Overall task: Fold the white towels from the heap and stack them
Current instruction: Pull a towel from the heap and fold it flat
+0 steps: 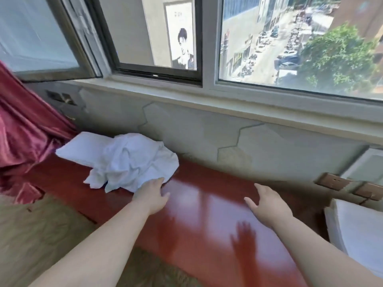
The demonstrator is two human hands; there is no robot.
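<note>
Head view. At the far left end of the glossy red desk (207,206), a crumpled heap of white towels (132,162), lying close against the wall (207,133) below the window sill (186,98). Under its left part, a flatter white towel (80,146), left corner pointing toward the red curtain (22,137) just beside it. Cannot tell whether that one is folded.

Extended from the lower left, the left hand (152,196), palm down, fingers (158,181) straight and close together, tips touching the heap's near right edge, thumb out to the right over bare wood. Nothing gripped.

To the right, well apart from the heap, the right hand (268,207), hovering above the desk with fingers (260,188) spread wide and loose, holding nothing. Just below it, a dark reflection on the polish.

Between the two hands and past the right one, open desk surface, shiny with window glare. Far edge tight against the wall. Near edge running diagonally from upper left to lower right, with carpet (41,235) beyond it. At the right end, a white object (356,230) close beside the desk, kind unclear, and two brown wall sockets (350,186) above it. On the left, curtain folds hanging near the desk's end.
</note>
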